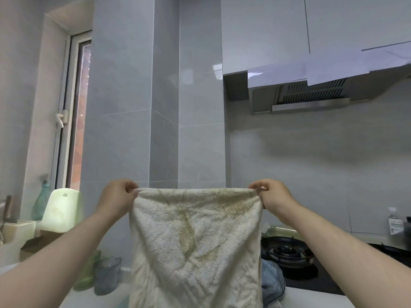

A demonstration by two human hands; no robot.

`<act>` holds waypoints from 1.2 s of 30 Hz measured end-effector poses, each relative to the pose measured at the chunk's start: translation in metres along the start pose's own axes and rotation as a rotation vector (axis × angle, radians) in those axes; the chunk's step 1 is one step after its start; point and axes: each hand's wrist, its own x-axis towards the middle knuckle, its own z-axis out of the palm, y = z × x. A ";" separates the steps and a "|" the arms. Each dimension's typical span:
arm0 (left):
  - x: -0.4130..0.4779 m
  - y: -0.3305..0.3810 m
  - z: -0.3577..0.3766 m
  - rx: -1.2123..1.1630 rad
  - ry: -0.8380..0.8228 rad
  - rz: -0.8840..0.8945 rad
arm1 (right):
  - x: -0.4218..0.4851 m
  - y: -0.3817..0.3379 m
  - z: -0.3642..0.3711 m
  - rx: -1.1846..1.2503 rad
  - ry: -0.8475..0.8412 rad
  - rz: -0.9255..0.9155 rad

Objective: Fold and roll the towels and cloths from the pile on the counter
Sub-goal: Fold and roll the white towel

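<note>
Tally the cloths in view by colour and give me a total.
Cream: 1, the towel
Blue striped: 1, the cloth
Total: 2
The grey thing at left is too unclear to count.

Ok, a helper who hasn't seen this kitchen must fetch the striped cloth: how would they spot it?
Find the black gas hob on the right, under the extractor hood. In front of its burner a bunched cloth lies on the white counter, partly behind the held-up cream towel. Unlike the towel, which is plain and fluffy, it has fine blue and white stripes.
</note>
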 end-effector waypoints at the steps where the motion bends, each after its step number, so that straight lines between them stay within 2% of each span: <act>1: 0.000 0.002 -0.001 0.024 0.001 -0.001 | 0.000 -0.002 -0.002 0.012 -0.043 0.035; 3: 0.000 0.004 -0.003 0.058 -0.008 -0.013 | -0.003 -0.007 -0.006 0.049 -0.168 0.078; 5: -0.001 0.005 -0.007 0.083 -0.024 -0.022 | -0.008 -0.011 -0.011 -0.013 -0.245 0.059; 9: -0.002 0.007 -0.012 0.156 -0.043 0.036 | -0.006 -0.012 -0.017 -0.435 -0.096 -0.086; 11: -0.005 0.010 -0.012 0.138 -0.041 0.034 | -0.005 -0.014 -0.017 -0.492 0.003 -0.131; 13: -0.007 0.011 -0.012 0.039 -0.042 -0.009 | -0.005 -0.014 -0.016 -0.418 0.059 -0.155; 17: -0.012 0.003 -0.017 -0.162 -0.052 -0.109 | -0.004 -0.010 -0.012 -0.052 0.067 -0.086; 19: -0.018 0.001 -0.024 -0.199 -0.041 -0.112 | -0.007 -0.009 -0.013 0.185 0.040 -0.017; 21: -0.022 0.001 -0.030 -0.238 -0.042 -0.125 | -0.009 -0.007 -0.018 0.308 -0.024 0.031; 26: -0.012 -0.008 -0.044 -0.469 -0.174 -0.338 | -0.011 -0.006 -0.031 0.458 -0.162 0.150; 31: -0.010 -0.002 -0.028 -0.588 -0.200 -0.578 | -0.005 0.003 -0.021 0.483 -0.114 0.260; 36: -0.021 -0.029 0.033 -0.629 -0.209 -0.709 | 0.001 0.045 0.015 0.469 -0.128 0.373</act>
